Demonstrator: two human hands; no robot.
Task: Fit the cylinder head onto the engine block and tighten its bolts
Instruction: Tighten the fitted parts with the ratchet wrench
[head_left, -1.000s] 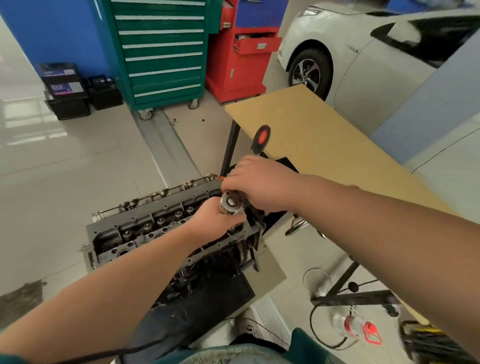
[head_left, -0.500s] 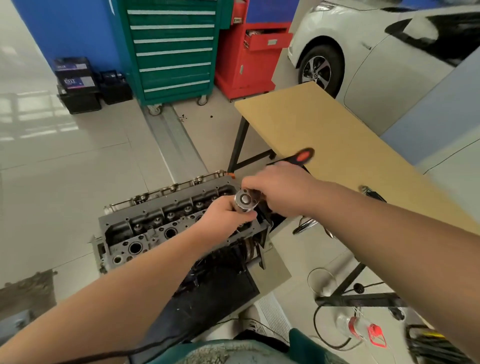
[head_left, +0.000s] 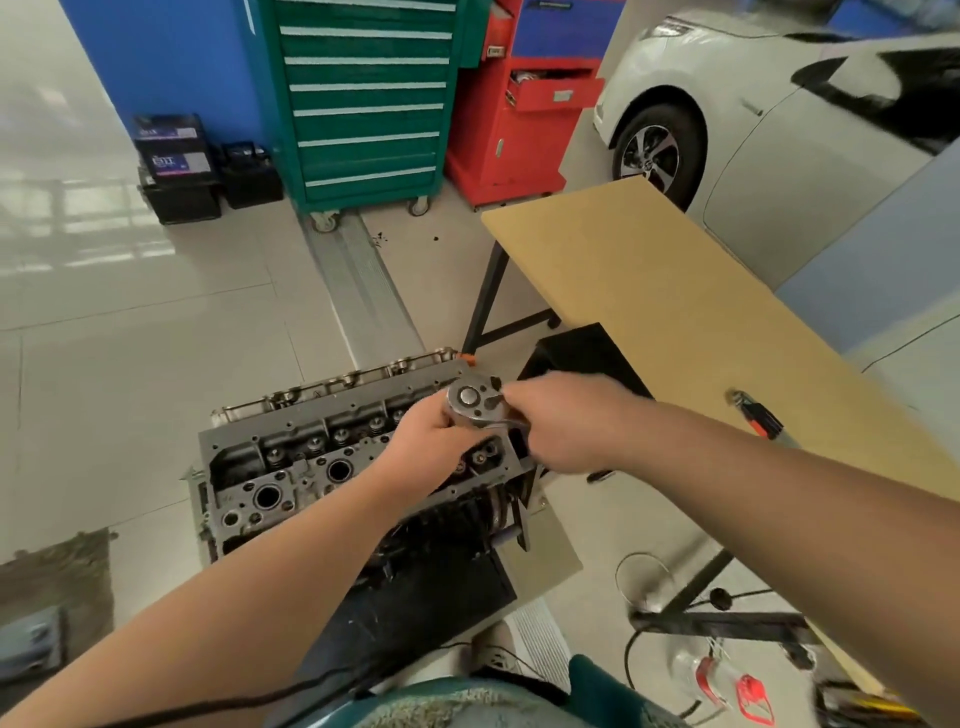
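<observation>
The grey cylinder head (head_left: 291, 467) lies on the dark engine block (head_left: 426, 561) low on the floor in front of me. A ratchet wrench stands over the head's right end, its round metal head (head_left: 470, 399) facing up. My left hand (head_left: 431, 447) cups the ratchet head from below and the left. My right hand (head_left: 561, 421) grips the wrench handle, which is hidden inside the fist and under the wrist. The bolt under the ratchet is hidden.
A brown-topped table (head_left: 649, 291) on black legs stands right of the engine, with a red-handled tool (head_left: 756, 415) on it. A green drawer cabinet (head_left: 363, 98), a red cabinet (head_left: 519, 114), black batteries (head_left: 182, 166) and a white car (head_left: 753, 119) stand behind. Cables and a red-tipped item (head_left: 727, 680) lie at lower right.
The wrench handle, with its red end pointing away from me before, has swung clockwise toward my right under my right hand. My left hand stayed on the ratchet head.
</observation>
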